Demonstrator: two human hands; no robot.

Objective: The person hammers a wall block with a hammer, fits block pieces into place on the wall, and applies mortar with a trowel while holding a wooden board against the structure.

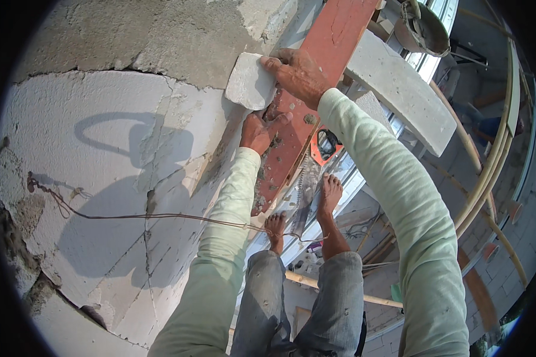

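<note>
A small pale, rough-faced block [249, 81] rests against the wall's edge, at the left side of a red-brown beam [336, 44]. My right hand [302, 76] grips the block's upper right side, with the thumb and fingers at its edge. At its lower end is my left hand [262, 132], closed against the block's bottom corner, thumb pointing right over the beam. The left fingertips are partly hidden. Crumbs of mortar lie on the beam around both hands. Just right of the beam is a handsaw [326, 146] with an orange and black handle.
A long pale block [402, 89] lies to the right, below a mortar-stained bucket [421, 30]. Bamboo poles [488, 172] cross the right side, above a lower level. A thin cord [155, 215] runs from the cracked white wall [101, 160] towards my bare feet [329, 193].
</note>
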